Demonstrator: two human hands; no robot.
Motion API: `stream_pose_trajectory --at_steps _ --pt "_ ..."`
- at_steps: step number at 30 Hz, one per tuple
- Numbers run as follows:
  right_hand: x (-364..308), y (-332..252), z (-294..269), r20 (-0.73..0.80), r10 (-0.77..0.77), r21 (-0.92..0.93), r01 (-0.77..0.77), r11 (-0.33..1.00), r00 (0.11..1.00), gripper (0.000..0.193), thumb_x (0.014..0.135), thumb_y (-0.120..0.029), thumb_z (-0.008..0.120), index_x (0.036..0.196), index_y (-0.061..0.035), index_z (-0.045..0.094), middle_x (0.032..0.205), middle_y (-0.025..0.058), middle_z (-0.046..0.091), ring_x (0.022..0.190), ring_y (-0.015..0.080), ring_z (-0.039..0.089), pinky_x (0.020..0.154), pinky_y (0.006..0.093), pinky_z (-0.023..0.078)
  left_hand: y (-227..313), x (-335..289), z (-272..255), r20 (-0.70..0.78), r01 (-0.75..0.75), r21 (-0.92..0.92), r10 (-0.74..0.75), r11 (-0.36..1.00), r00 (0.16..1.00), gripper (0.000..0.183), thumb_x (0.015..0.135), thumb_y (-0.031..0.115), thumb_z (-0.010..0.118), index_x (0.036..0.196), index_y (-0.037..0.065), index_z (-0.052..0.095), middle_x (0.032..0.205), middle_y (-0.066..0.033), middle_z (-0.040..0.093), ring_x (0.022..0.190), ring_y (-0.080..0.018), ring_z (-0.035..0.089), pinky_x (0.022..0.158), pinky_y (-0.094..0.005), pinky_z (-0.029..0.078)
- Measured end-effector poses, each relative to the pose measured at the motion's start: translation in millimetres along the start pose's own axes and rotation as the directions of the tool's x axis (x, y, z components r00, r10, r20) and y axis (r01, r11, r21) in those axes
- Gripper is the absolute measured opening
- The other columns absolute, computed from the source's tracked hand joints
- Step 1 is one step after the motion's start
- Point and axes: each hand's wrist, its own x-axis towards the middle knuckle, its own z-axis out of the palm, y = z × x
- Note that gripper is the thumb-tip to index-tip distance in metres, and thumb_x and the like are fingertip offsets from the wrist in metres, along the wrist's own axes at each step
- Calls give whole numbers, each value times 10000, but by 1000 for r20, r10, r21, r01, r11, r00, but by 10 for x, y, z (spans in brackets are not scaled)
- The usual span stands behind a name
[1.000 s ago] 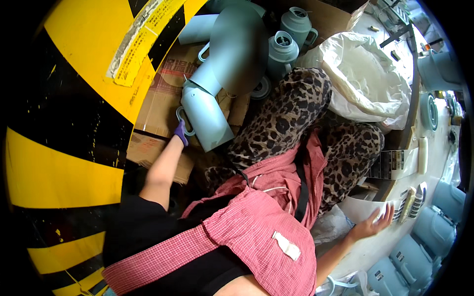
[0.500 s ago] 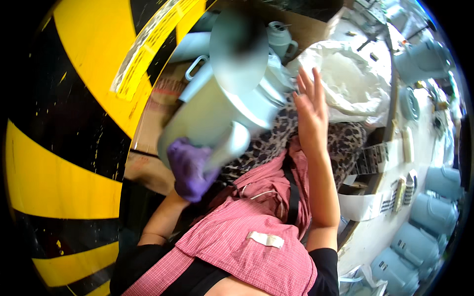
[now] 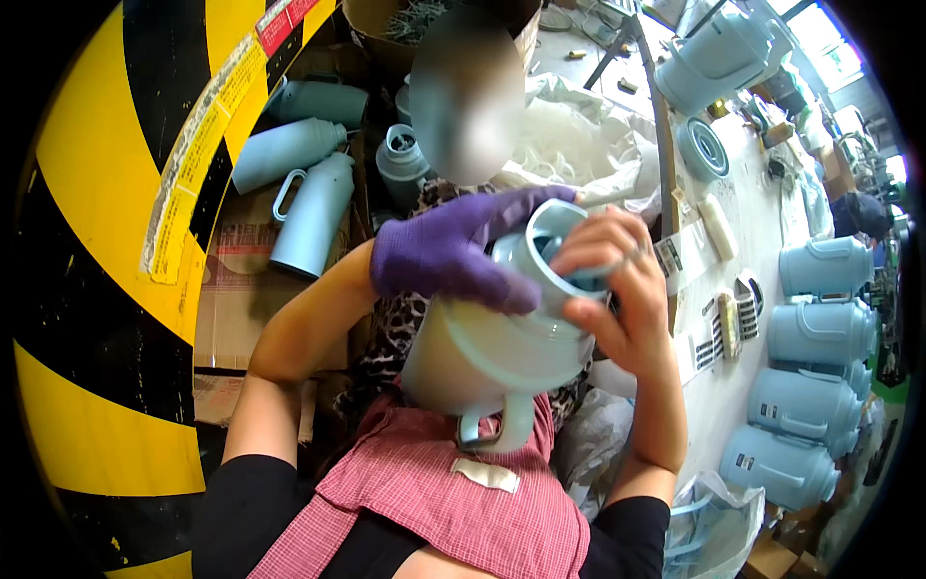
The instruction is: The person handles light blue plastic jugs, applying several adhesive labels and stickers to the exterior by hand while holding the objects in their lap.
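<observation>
You're clamping the jug (image 3: 502,338) with your gloved left hand (image 3: 453,256), right hand (image 3: 617,289) fingers pinching inside its mouth; keep it steady.

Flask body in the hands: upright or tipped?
Tipped. The pale blue flask body lies slanted, its open neck toward the right hand, handle hanging below; the gloved left hand grips near the rim.

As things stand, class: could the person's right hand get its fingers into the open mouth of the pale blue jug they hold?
Probably yes. The right hand already rests on the rim of the pale blue jug; the purple-gloved left hand grips beside the opening, not across it.
</observation>
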Motion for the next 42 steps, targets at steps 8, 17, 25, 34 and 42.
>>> stream_pose_trajectory --at_steps 8,17,25,34,42 --pt "242 -115 -6 125 -188 114 174 978 974 360 839 -397 775 958 -72 674 975 45 652 987 268 651 1073 474 432 184 -56 -46 122 143 128 -159 981 980 810 673 148 898 1374 31 511 1235 -57 649 1133 -123 581 1006 -324 483" --pt "404 170 106 73 -392 196 372 907 917 345 801 -260 807 656 -56 570 752 58 562 604 210 540 616 343 459 239 -30 -79 17 170 90 -172 981 985 866 685 172 907 1420 24 474 1264 -65 637 1143 -141 586 1025 -332 480" --pt "1120 583 -393 -645 -171 -161 86 983 744 478 1035 -211 552 1456 -3 464 1454 160 518 1328 302 484 1121 449 360 1688 882 -1324 -130 -232 793 529 563 839 616 767 227 857 1292 29 602 1254 -143 652 1191 -263 620 1052 -417 487" --pt "99 968 111 -460 186 -288 -344 894 868 69 884 -34 707 932 -25 757 1045 76 702 1065 290 601 931 385 475 1398 1142 -2542 133 47 984 876 -174 463 555 832 303 792 1286 42 609 1275 -141 656 1176 -268 646 983 -413 520" --pt "-326 2914 857 -30 811 -307 -777 549 584 224 896 -259 684 988 -87 794 1035 133 729 978 327 690 858 415 529 369 -201 -1064 -197 -556 735 907 388 373 720 919 407 679 1479 47 404 1413 -174 520 1288 -317 556 1087 -478 450"
